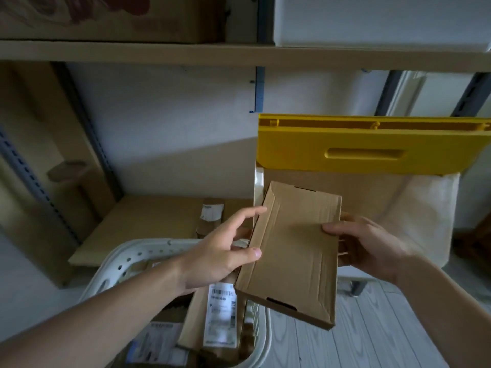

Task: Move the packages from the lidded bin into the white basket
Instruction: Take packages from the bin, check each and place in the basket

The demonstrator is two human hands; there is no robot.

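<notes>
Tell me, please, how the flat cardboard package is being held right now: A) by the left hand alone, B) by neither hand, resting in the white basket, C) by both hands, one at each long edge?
C: the left hand and the right hand hold opposite edges of the flat cardboard package, above the white basket.

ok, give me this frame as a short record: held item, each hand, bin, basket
held: flat cardboard package, tilted, above the basket's right edge
left hand: thumb on the package's top face, fingers at its left edge
right hand: grips its right edge
bin: white, yellow lid raised
basket: white, perforated, holds several labelled packages
step: package not yet in basket
</notes>
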